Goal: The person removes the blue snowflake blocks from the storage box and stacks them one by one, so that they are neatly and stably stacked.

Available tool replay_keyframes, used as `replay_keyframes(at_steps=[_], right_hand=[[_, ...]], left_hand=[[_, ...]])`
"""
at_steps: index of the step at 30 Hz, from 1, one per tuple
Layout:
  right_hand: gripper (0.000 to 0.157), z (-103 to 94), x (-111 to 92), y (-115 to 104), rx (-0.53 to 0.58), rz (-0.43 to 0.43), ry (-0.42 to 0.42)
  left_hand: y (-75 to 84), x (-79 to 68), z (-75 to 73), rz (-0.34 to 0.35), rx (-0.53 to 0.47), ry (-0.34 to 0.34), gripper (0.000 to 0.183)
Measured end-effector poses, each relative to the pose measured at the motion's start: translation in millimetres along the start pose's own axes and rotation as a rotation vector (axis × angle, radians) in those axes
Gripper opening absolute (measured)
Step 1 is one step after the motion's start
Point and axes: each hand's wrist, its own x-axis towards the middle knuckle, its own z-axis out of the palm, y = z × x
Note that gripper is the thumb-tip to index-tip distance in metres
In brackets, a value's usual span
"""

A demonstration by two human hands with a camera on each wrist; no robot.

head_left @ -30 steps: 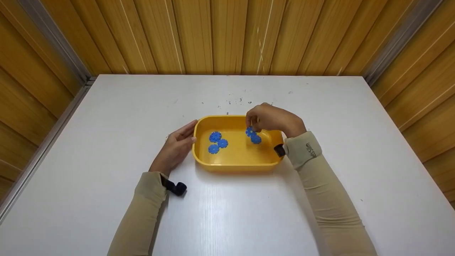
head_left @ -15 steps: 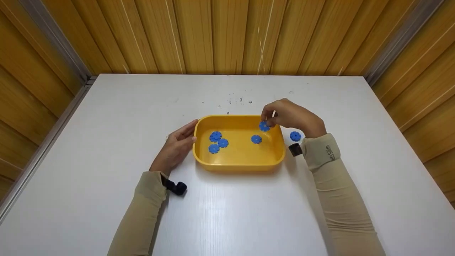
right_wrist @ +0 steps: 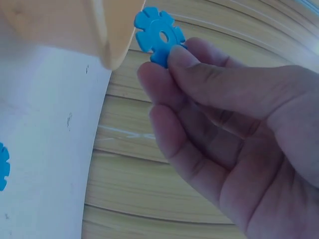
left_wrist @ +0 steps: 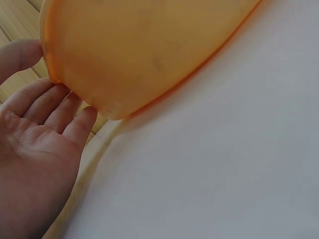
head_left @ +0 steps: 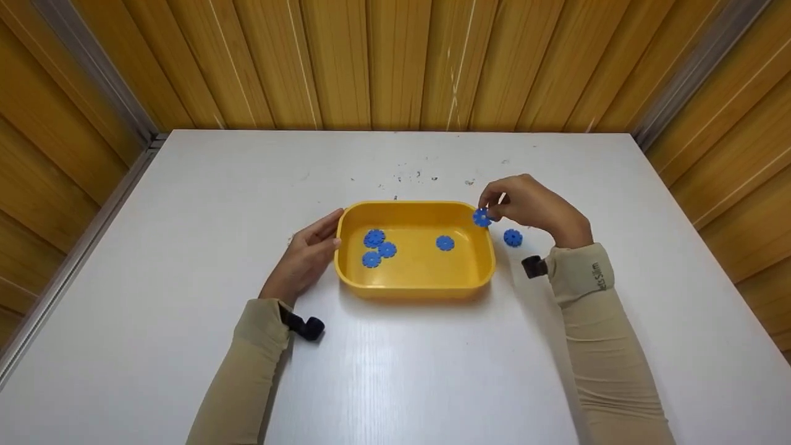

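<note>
Right cuff (head_left: 578,269) lettering read "Slim". Right hand (head_left: 531,203) pinched a blue disc (head_left: 481,217); left hand (head_left: 304,258), fingers extended, touched the yellow tray (head_left: 420,268).

Soft glare on white tabletop (head_left: 383,364)

1. You seem to be in a lab-like work booth (head_left: 55,154).
2. Wood-look panels (head_left: 395,65) face you at 12 o'clock and flank you at 9 and 3.
3. Metal posts (head_left: 698,68) stand at 10 and 2.
4. Your white table (head_left: 395,377) stretches from 12 to 6.
5. You wear black cameras (head_left: 314,328) at 7 and 4.
</note>
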Motion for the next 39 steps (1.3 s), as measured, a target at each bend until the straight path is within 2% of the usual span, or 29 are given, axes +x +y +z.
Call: replay_keyframes(at_steps=[7,19,27,39], right_hand=[[0.016,1.2,-9,18,0.03,0.06,0.025],[0.017,11.8,-18,46,0.059,0.115,0.045],[0.017,21.7,-21,63,0.046,0.077,0.076],[0.018,25.0,-22,84,0.068,0.109,0.108]], left_hand=[[0.6,-0.7,0.5,-0.005,0.018,0.008,0.065],[1.9,0.1,1.2,-0.013,0.017,0.017,0.065],[2.5,0.4,2.0,-0.028,0.032,0.028,0.064],[2.4,0.0,2.6,-0.015,0.006,0.008,0.067]])
